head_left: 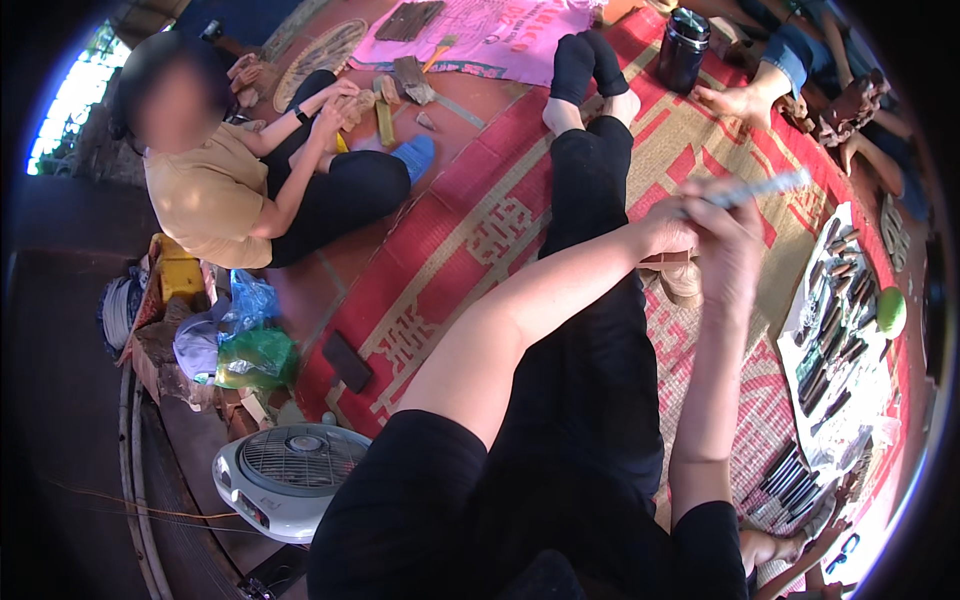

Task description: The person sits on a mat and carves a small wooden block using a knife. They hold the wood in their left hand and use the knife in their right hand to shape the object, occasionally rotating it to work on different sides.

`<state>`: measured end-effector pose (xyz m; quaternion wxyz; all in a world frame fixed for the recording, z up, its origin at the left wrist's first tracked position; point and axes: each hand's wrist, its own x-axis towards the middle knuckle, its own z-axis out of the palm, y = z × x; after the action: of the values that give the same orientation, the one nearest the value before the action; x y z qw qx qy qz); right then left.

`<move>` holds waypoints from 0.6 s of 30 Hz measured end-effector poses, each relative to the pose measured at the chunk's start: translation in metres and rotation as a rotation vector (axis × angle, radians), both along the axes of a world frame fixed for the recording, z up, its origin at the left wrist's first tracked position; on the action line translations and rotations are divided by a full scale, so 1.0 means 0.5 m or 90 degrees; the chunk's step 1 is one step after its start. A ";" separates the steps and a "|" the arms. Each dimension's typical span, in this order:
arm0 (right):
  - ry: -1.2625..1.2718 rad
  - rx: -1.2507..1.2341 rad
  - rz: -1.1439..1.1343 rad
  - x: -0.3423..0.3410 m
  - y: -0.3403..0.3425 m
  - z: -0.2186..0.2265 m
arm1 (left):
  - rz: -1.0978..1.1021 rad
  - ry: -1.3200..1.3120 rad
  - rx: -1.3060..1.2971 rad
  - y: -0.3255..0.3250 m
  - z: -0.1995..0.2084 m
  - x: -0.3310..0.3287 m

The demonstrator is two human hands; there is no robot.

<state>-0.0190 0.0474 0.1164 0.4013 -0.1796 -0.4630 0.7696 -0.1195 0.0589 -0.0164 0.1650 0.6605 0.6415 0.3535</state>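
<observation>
My right hand (728, 240) is raised over the mat, its fingers wrapped round a light grey, stick-shaped tool (775, 187). The tool points up and to the right, and motion blurs it, so its exact kind is unclear. My left hand (668, 228) reaches across from the left and is closed right beside the right one. What it grips is hidden by the fingers. Just below both hands shows a brown, wood-coloured piece (682, 283); whether it is held or lies on the mat I cannot tell. My legs in black trousers (590, 200) stretch out ahead.
A red and tan mat (480, 240) lies beneath me. Carving tools (835, 310) cover a white sheet at right, near a green fruit (890, 312). A dark flask (684, 50) stands ahead. A fan (295, 465) and phone (346, 360) are at left, beyond them a seated person (205, 190).
</observation>
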 end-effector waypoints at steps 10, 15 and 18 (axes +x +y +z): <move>-0.189 -0.171 -0.406 0.322 0.089 -0.351 | 0.044 -0.128 -0.208 0.000 0.047 0.008; -0.210 -0.266 -0.419 0.274 0.049 -0.358 | 0.049 -0.095 -0.238 0.000 0.081 0.013; -0.196 -0.256 -0.402 0.243 0.052 -0.345 | 0.066 -0.132 -0.262 -0.002 0.082 0.017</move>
<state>0.1026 0.0736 -0.0562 0.5007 -0.5013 -0.2797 0.6479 -0.1112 0.0581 0.0246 0.3430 0.5389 0.7129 0.2893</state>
